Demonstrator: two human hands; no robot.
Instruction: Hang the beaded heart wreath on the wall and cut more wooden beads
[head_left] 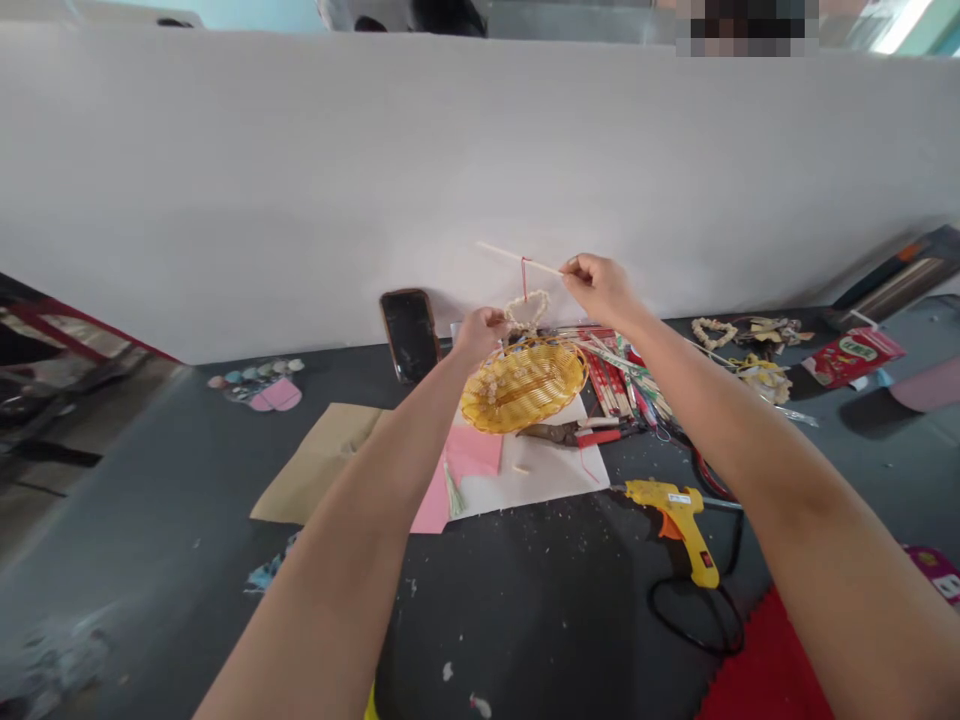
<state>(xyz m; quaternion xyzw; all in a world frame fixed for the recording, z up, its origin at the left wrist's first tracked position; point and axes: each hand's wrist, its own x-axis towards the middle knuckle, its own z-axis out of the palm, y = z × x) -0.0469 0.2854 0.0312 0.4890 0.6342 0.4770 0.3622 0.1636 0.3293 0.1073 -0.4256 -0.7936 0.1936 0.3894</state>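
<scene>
My right hand (598, 287) pinches one end of a thin pale wooden stick (499, 251) held up before the white partition. From the stick hangs a loop of red string (523, 275) with a pale, heart-shaped beaded ornament (537, 297) on it. At the ornament's left edge, my left hand (480, 333) has its fingers closed and seems to pinch it; the fingertips are small in view. Just below both hands, a yellow woven basket (544, 385) stands on the table with small pale pieces inside.
Pliers (577, 432) with red handles lie below the basket, beside bundled sticks (609, 385). A yellow glue gun (679, 520) with a black cord lies nearer. A phone (410, 335) leans on the partition (300, 200). Brown paper (311, 470) lies left, a red box (851, 357) right.
</scene>
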